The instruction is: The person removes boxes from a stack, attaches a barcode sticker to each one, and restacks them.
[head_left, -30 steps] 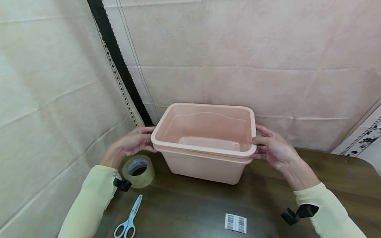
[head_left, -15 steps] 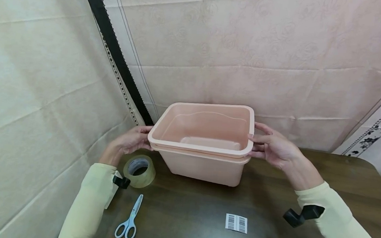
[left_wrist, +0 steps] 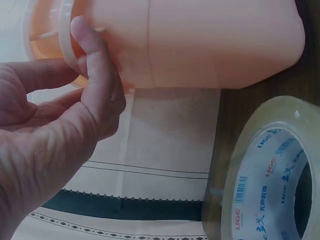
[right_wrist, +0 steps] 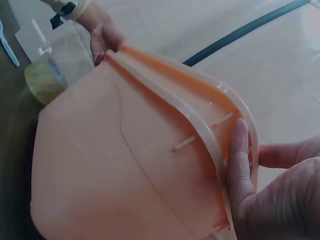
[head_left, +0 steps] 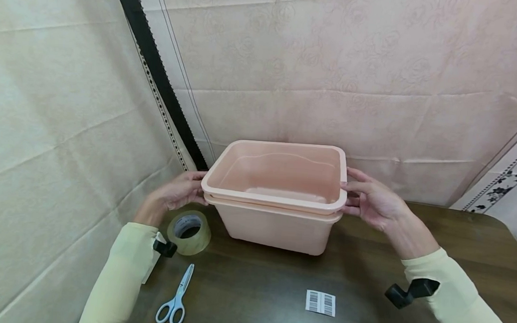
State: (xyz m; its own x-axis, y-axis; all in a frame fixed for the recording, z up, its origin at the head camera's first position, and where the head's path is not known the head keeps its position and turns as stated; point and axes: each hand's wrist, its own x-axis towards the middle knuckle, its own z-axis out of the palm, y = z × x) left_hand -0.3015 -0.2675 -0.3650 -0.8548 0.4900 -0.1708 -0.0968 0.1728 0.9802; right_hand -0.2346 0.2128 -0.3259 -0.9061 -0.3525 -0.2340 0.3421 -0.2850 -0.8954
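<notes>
Bins [head_left: 276, 230] smooth plastic, satin; table [head_left: 240, 290] glossy wood-look; tape roll [head_left: 192, 247] shiny plastic; backdrop [head_left: 360, 53] creased, cloth-like.

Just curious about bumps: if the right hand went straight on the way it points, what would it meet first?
Likely the upper bin, which the right hand grips at one side; whether it also touches the lower bin is hard to tell.

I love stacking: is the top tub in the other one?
In: the top tub sits inside the lower tub; their rims show one above another.
</notes>
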